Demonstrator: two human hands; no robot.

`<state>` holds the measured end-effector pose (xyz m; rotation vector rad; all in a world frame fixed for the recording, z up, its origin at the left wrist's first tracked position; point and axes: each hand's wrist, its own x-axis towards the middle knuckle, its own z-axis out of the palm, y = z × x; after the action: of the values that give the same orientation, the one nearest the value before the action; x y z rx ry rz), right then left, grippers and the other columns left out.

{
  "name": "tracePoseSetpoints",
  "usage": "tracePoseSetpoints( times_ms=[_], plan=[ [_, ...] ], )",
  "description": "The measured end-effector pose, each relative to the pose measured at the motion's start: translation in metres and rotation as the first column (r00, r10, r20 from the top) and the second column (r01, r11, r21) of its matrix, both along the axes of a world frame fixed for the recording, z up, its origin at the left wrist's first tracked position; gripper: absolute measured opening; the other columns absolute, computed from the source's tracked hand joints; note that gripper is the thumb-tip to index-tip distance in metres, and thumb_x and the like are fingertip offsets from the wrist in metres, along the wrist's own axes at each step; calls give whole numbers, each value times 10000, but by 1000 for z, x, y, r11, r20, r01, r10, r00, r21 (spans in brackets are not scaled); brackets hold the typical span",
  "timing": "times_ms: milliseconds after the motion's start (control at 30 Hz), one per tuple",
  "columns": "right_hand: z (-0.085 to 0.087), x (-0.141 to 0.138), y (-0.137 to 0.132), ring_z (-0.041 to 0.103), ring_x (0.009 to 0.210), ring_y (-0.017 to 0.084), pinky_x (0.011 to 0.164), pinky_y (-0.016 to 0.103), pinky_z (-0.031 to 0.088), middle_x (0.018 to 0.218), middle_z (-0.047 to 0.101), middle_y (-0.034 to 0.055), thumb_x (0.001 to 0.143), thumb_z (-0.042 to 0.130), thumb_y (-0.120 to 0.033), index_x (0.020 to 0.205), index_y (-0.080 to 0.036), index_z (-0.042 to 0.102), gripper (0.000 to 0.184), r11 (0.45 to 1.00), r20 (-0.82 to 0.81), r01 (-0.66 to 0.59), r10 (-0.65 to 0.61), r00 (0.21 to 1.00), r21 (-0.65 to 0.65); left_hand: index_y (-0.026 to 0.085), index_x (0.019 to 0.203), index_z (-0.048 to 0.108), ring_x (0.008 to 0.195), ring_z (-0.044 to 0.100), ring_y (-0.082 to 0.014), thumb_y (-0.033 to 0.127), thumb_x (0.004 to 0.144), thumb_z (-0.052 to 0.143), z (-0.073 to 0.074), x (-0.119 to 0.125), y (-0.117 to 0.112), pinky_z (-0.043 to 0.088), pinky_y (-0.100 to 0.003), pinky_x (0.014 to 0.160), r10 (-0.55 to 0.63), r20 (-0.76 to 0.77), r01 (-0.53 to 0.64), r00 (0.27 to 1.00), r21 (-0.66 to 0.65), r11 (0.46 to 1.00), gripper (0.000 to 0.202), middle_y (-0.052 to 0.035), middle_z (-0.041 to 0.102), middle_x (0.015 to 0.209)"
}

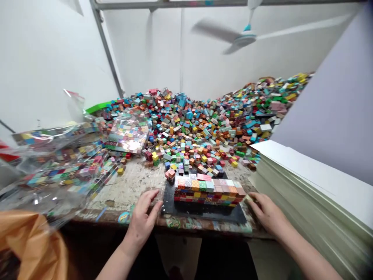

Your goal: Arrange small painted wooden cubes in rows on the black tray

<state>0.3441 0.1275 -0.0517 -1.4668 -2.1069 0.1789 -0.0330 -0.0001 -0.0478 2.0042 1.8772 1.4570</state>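
Observation:
A block of small coloured, patterned boxes (208, 190), stacked in tight rows, sits on a black board (201, 212) near the table's front edge. To its left, my left hand (143, 216) is open, thumb and fingers apart, beside the board with nothing in its grasp. My right hand (266, 212) is at the other end, its fingers stretched toward the block's right corner; whether the fingertips touch it I cannot tell. Loose little boxes (204, 159) lie just behind the board, some resting against the stack's back.
A large heap of loose boxes (189, 116) rises against the wall. Clear-wrapped packs of boxes (129, 134) lie at left, near an orange bag (35, 245). A tall stack of pale sheets (309, 202) stands close on the right. A ceiling fan (244, 39) hangs above.

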Motion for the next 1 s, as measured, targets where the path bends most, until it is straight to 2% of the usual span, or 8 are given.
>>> tracePoseSetpoints(
  times_ms=[100,233,300,367,467,633,833,1000],
  plan=[
    [24,-1,2,626,755,299,691,447,511,797,654,145,786,388,-472,784,-219,557,304,1000,-29,7,-7,1000,26,203,1141,513,1046,530,-211,267,862,496,11,7,-1,459,-368,905,-12,-26,13,1000,26,1000,287,-83,566,1095],
    [92,-26,-13,614,832,273,709,392,496,975,637,133,814,416,-475,948,-250,559,298,998,-60,61,-59,996,28,212,1186,485,1071,508,-216,273,851,521,32,20,4,436,-372,927,-19,-3,19,1000,68,998,342,-90,539,1136],
    [120,-52,-21,597,892,269,768,403,476,1034,626,97,821,408,-497,1022,-267,560,341,998,-80,-33,37,996,53,213,1207,468,1100,483,-228,302,836,549,43,27,10,409,-394,953,-36,-4,36,999,97,995,390,-97,521,1165],
    [137,-83,-25,594,896,247,816,387,459,1006,635,64,825,434,-479,1027,-269,572,322,974,-129,-200,212,969,103,216,1232,446,1134,453,-244,332,816,578,53,35,17,379,-422,978,-67,-21,69,998,106,992,452,-104,502,1196],
    [143,-125,-23,571,946,223,840,352,446,1006,631,66,845,452,-397,1015,-224,593,280,917,-124,-374,391,912,140,221,1242,437,1151,428,-259,355,791,608,64,43,27,357,-449,987,-107,-58,112,993,98,989,501,-108,486,1216],
    [139,-170,-13,585,909,199,815,317,456,983,649,65,837,485,-288,997,-193,626,233,853,-33,-516,519,854,71,205,1172,491,1107,449,-257,337,759,648,68,48,33,372,-444,963,-88,-15,89,996,119,989,461,-108,509,1164],
    [130,-193,-6,596,856,202,759,311,454,907,671,41,829,506,-221,977,-211,658,213,825,166,-564,561,811,-32,184,1151,479,1105,447,-260,302,723,689,59,47,33,369,-470,957,-60,74,53,995,92,994,491,-107,512,1160],
    [124,-196,-5,596,869,197,743,301,443,920,675,32,845,495,-226,973,-227,660,208,837,229,-543,542,809,-64,173,1157,467,1133,432,-255,277,709,701,53,49,35,367,-470,973,-60,77,55,995,69,996,516,-107,502,1177]
  ],
)
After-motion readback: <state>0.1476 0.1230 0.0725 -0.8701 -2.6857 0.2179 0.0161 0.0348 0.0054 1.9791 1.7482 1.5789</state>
